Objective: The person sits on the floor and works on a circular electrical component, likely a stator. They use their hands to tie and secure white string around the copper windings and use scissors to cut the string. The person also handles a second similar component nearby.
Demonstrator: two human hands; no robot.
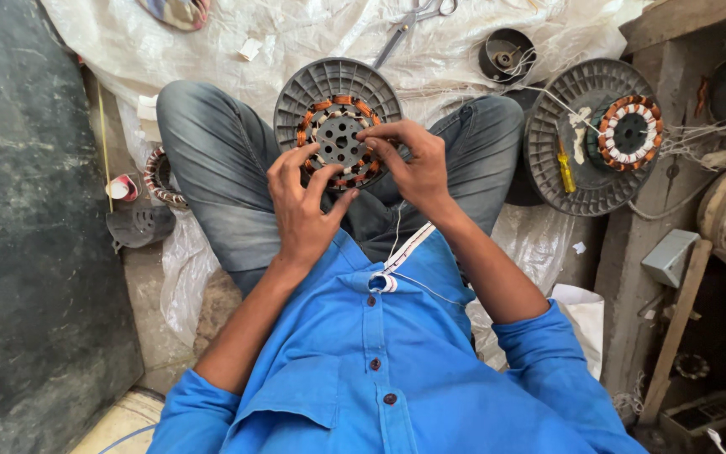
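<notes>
Broadly, the frame is filled from the bottom by a blue shirt [380, 378] and grey jeans [220, 168], the wearer being seated cross-legged on a white plastic sheet [296, 34] spread across the upper half. At upper centre, resting on the lap between the knees, a grey ribbed disc [313, 84] is seen carrying a stator [339, 139] wound with copper coils. The stator is pinched at its lower left edge by the left hand [300, 206], fingers curled on the windings; the right hand [409, 164] is set on the right side, fingertips pressed into the coils as if a thin wire or slot liner were being gripped, though the wire itself cannot be made out. At right of the frame a second disc with stator [628, 130] is noted, with a yellow screwdriver [565, 166] lying on it. Scissors [409, 21] are noted at top centre. Judged risks: enamel could be scraped by fingernails, or a strand kinked or snapped by uneven pull; the disc, only balanced on the lap, could tilt.
</notes>
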